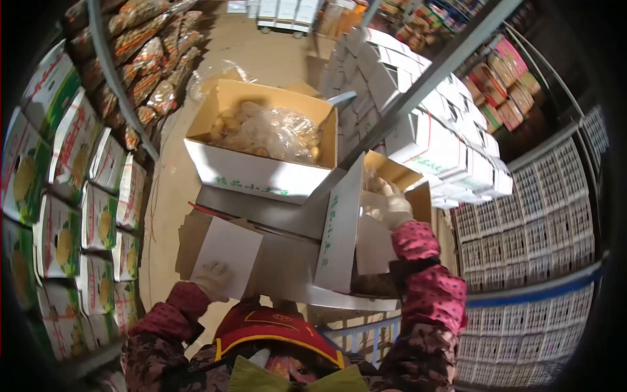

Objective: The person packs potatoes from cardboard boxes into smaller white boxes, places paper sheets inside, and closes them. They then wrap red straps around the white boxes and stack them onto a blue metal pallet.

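My left hand (212,281), in a white glove, grips the lower corner of a white carton flap (230,251) in front of me. My right hand (393,208), also gloved, reaches over the top edge of an open carton (339,228) with green print, and its fingers curl on the carton's wall. Pale lumpy produce shows inside this carton by the hand. Behind it stands a second open carton (251,173), which holds a clear plastic bag of pale lumpy produce (274,130). Both sleeves are red and patterned.
A grey metal beam (424,78) runs diagonally above the cartons. Printed fruit cartons (59,215) are stacked at the left, with mesh bags of produce (150,59) above them. White boxes (431,130) and white plastic crates (542,215) fill the right. Bare floor (261,52) lies beyond.
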{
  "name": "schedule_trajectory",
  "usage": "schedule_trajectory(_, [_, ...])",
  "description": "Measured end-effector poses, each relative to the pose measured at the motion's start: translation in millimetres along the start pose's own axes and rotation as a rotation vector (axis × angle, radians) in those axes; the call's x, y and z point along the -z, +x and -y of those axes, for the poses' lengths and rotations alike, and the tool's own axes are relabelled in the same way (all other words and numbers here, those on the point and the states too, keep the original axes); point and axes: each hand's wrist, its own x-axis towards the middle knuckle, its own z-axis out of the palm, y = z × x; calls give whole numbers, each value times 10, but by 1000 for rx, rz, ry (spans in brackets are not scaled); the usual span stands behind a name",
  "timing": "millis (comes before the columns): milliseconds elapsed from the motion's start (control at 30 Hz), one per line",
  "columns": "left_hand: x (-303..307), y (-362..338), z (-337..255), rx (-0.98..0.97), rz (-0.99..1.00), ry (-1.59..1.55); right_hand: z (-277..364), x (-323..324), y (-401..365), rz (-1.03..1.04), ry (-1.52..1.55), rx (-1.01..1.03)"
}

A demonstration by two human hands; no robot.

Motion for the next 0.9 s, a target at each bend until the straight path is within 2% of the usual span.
schedule_trajectory(67, [-227, 71, 65, -30, -30, 23, 215, -99, 298, 32, -2, 44])
schedule_trajectory(100, [-306, 161, 165, -36, -45, 53, 70, -337, 466, -96, -97, 136])
schedule_trajectory(167, [-762, 430, 493, -66, -255, -328, -479, -1249, 581, -333, -249, 306])
schedule_trajectory(200, [-994, 291, 597, -63, -362, -523, -489, -1360, 387, -426, -425, 321])
schedule_trajectory(267, [-329, -94, 14, 125, -692, -876, -496, -1357, 127, -514, -591, 398])
schedule_trajectory(300, [-378, -148, 36, 184, -791, -1239, -450, -1378, 85, -462, -491, 371])
schedule_trajectory(333, [-158, -291, -47, 240, -999, -1388, -401, -1405, 54, -414, -391, 340])
schedule_trajectory(400, [435, -584, -234, 230, -1487, -1449, -358, -1319, 62, -229, -20, 122])
schedule_trajectory(433, [791, -705, -360, 169, -1685, -1391, -276, -1177, 41, -167, -15, 93])
schedule_trajectory(500, [1545, -831, -677, 17, -1923, -1158, -100, -914, -85, -37, 2, 25])
schedule_trajectory(567, [2187, -762, -940, 24, -1923, -837, -265, -1073, -5, -66, -68, 60])
schedule_trajectory(633, [2773, -359, -773, -103, -1813, -36, -293, -976, -22, -47, -65, 75])
schedule_trajectory(700, [3324, 215, -809, 234, -1205, 102, -230, -618, -138, -33, -7, 20])
schedule_trajectory(767, [3699, 868, -763, 302, -1101, -114, -211, -149, -353, -18, 52, -43])
schedule_trajectory(800, [3773, 1309, -629, 240, -972, 33, -334, -70, -537, -275, 150, 149])
schedule_trajectory(833, [3836, 1804, -481, 179, -844, 180, -222, 214, -827, -386, 303, 175])
schedule_trajectory(867, [3940, 2000, -572, 156, -786, 202, -223, 412, -1109, -415, 396, 198])
schedule_trajectory(900, [4046, 2189, -668, 131, -728, 223, -326, 325, -1347, -547, 527, 187])
